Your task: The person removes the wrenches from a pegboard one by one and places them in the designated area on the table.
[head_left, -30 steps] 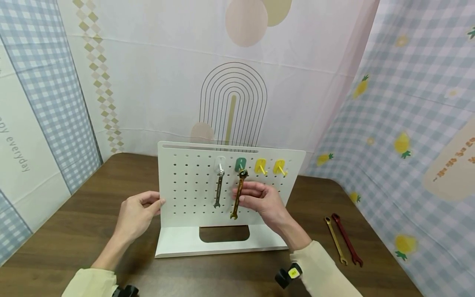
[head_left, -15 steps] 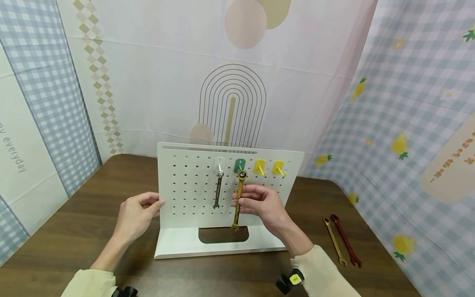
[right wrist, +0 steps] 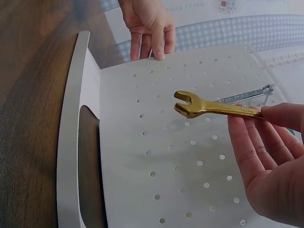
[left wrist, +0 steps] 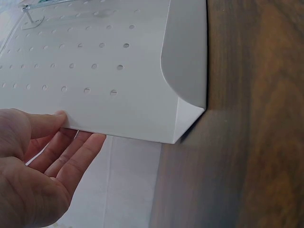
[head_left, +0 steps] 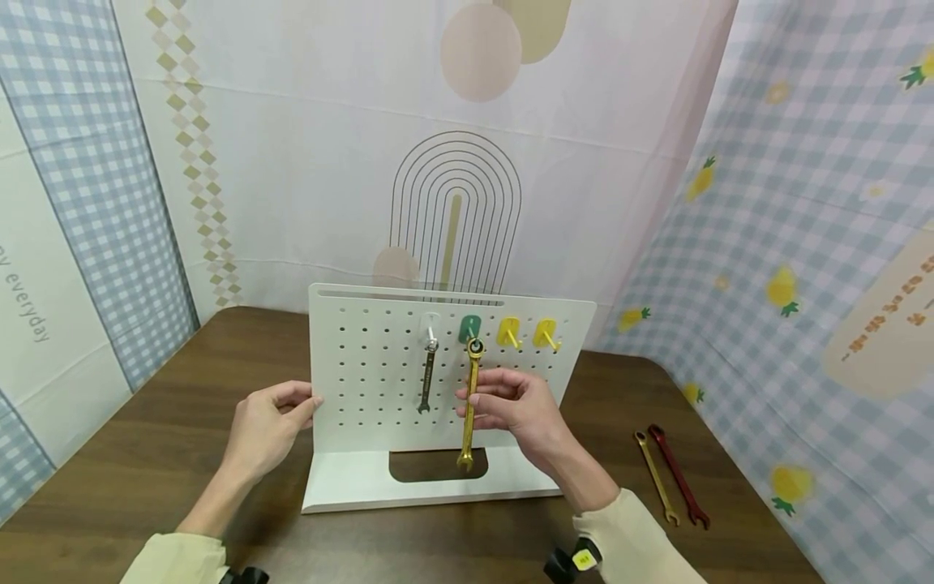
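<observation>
My left hand (head_left: pixel 266 426) pinches the left edge of a white pegboard (left wrist: pixel 142 104), thumb on the front and fingers behind. In my right hand (head_left: pixel 529 410) a gold combination wrench (right wrist: pixel 223 108) is held between thumb and fingers, open end low and tipped away from the board. Its ring end is at the tip of a green hook (head_left: pixel 470 327); whether the ring is round the hook I cannot tell. Just left of it, a silver wrench (head_left: pixel 427 377) hangs by its ring from a white hook (head_left: pixel 431 324).
Two yellow hooks (head_left: pixel 509 331) sit on the board, right of the green one. A smaller gold wrench (head_left: pixel 657 477) and a red wrench (head_left: pixel 679 477) lie on the brown wooden table (head_left: pixel 379 547) to the right. Patterned cloth (head_left: pixel 328 162) surrounds the table.
The gold wrench's open end has swung down and out from the board, its ring staying by the green hook. My left hand keeps its place on the board's edge.
</observation>
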Motion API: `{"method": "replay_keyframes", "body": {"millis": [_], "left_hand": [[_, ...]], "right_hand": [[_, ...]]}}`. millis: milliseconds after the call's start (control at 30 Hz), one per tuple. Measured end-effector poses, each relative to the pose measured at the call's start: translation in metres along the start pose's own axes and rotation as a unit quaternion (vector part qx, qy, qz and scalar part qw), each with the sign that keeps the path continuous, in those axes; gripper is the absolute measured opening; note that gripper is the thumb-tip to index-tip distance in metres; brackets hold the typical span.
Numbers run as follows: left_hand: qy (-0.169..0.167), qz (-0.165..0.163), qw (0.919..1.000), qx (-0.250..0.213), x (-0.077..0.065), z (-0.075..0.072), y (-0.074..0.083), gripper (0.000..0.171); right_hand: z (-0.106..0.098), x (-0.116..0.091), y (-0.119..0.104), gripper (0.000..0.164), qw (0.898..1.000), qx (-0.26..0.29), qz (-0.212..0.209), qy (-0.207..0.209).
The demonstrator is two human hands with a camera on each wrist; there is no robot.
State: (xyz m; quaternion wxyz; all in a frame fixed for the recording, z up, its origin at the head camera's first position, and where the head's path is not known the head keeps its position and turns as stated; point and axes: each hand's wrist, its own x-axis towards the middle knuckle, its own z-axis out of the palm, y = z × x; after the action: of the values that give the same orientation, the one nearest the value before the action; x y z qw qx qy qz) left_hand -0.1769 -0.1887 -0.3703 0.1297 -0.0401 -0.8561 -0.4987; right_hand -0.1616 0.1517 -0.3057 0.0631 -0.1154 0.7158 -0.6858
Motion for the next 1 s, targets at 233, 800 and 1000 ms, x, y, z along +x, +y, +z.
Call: {"method": "replay_keyframes", "body": {"millis": [233,800,1000], "left_hand": [[0.0,-0.001,1.0,0.006,-0.001,0.0,0.0,0.019],[0.0,0.0,1.0,0.006,-0.001,-0.001,0.0,0.02],[0.003,0.003,1.0,0.005,-0.001,-0.001,0.0,0.019]], "right_hand": [[0.001,-0.003,-0.002,0.041,1.0,0.004,0.002,-0.002],[0.001,-0.005,-0.009,0.045,1.0,0.029,0.01,-0.002],[0.002,-0.006,-0.012,0.044,0.999,0.041,0.011,-0.005]]}}
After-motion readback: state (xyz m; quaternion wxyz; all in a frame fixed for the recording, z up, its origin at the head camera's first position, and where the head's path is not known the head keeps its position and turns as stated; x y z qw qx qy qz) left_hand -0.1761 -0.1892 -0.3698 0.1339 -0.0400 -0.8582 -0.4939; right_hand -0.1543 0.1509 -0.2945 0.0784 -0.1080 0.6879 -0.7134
